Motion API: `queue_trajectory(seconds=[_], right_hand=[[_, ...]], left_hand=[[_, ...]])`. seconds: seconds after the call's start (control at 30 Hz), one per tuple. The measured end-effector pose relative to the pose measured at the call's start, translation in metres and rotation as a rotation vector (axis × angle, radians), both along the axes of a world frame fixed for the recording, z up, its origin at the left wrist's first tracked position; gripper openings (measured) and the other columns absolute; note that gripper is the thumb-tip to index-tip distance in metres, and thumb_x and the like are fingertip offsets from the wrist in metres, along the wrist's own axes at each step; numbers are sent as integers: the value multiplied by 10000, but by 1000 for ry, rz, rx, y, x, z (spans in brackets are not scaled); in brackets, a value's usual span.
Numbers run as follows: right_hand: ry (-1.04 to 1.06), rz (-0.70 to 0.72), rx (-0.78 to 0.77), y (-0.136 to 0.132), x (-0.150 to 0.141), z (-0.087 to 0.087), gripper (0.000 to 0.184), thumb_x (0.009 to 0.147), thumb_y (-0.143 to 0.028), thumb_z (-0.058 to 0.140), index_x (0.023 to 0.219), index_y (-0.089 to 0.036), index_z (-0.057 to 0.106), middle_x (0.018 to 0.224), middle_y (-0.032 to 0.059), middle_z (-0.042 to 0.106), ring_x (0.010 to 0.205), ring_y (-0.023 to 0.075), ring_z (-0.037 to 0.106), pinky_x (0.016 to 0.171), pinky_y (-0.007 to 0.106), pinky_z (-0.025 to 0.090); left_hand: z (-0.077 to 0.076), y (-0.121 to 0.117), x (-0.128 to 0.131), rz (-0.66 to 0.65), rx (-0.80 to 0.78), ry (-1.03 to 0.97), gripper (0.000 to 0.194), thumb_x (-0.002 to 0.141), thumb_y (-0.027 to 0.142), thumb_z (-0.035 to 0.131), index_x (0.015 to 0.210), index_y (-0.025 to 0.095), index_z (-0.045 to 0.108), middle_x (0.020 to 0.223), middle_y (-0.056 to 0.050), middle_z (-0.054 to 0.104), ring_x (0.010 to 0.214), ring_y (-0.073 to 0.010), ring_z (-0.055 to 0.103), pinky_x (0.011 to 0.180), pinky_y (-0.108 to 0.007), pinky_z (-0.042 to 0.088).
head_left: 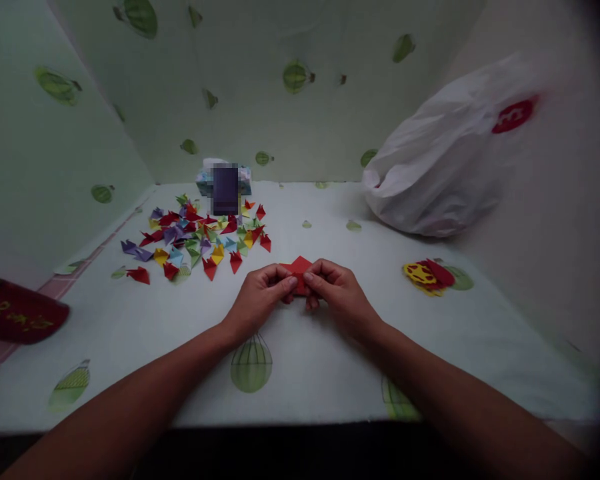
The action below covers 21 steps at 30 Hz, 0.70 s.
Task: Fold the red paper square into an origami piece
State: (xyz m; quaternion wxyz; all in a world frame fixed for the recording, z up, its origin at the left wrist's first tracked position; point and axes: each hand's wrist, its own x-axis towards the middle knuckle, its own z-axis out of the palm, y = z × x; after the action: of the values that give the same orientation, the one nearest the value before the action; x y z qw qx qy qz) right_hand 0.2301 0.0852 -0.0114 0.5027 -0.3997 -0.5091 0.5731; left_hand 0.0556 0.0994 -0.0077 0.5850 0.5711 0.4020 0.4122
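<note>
A piece of red folded paper [300, 267] is held between my two hands, just above the middle of the table. My left hand [266, 290] pinches its left side between thumb and fingers. On the right side, my right hand [336, 288] pinches it the same way, and the fingertips of both hands nearly meet. One pointed corner of the paper rises behind the fingers; its lower part is partly covered by them. Beyond my left hand lies a spread of small folded paper figures [195, 241] in red, yellow, green, blue and purple.
A tissue box [203, 181] with a dark, blurred-out object [225, 190] before it stands at the back. A white plastic bag [430, 167] leans on the right wall. Red and yellow cut-outs [427, 275] lie at right, a dark red container [23, 312] at far left.
</note>
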Motion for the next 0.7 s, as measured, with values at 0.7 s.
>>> queue_trajectory(seconds=[0.7], right_hand=[[-349,36,91,-1,3,9,260,906,-342,567,697,-194,523,562,-42,549,449,98,517,480,244,393]], left_hand=[[5,-3,1,-42,-27,65,248,827,374,712,726,153,658,671,0,627,636,-114,538,643,-254,415]])
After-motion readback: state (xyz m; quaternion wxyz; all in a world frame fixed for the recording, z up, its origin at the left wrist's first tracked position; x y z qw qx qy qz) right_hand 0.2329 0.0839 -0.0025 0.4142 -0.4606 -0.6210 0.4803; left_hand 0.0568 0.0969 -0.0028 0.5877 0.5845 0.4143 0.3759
